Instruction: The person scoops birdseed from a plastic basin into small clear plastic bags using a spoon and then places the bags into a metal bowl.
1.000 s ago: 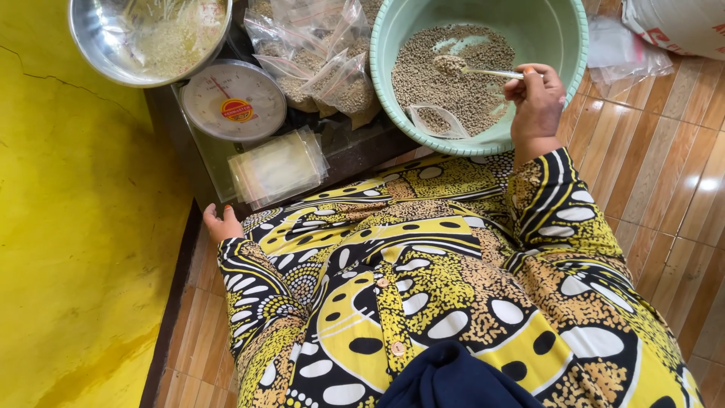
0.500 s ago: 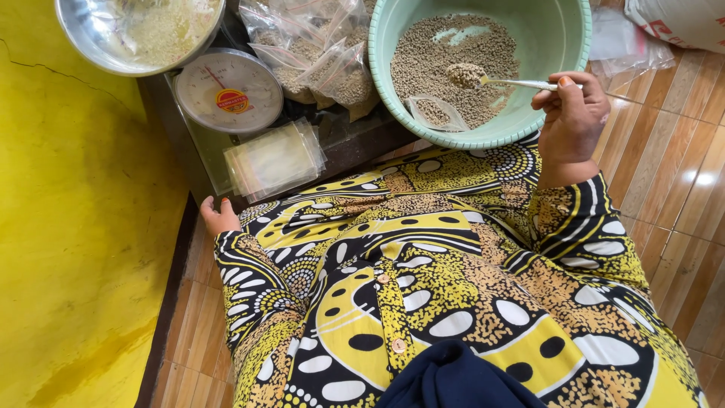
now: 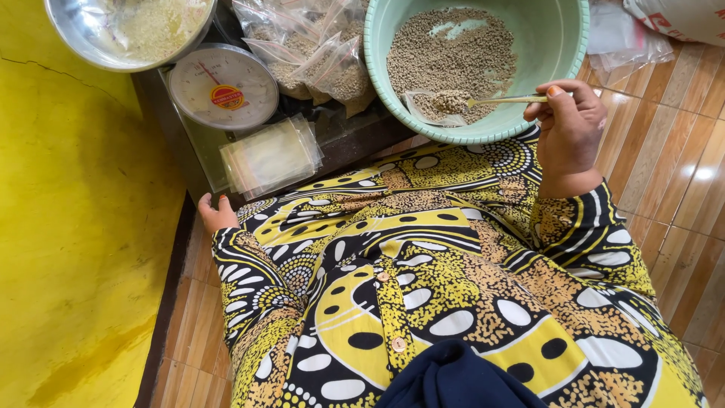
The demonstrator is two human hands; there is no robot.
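My right hand [image 3: 568,127] grips a slim spoon [image 3: 498,99] whose bowl carries a heap of small brown grains. The spoon tip hovers over a small clear plastic bag [image 3: 432,112] lying inside a green plastic basin [image 3: 559,45] that holds many of the same grains. My left hand [image 3: 215,214] rests low at the edge of a dark low table, mostly hidden by my patterned sleeve; only a few fingers show and they hold nothing. A stack of empty clear bags [image 3: 269,156] lies just above that hand.
A round dial kitchen scale [image 3: 223,85] stands on the dark table, with a steel bowl [image 3: 128,34] of pale grain behind it and several filled clear bags [image 3: 317,49] beside it. A yellow floor lies left, wooden planks right. White sacks [image 3: 680,19] sit at top right.
My right hand has drawn the loaded spoon back and toward the near side of the basin, over the small bag. The left hand has stayed put.
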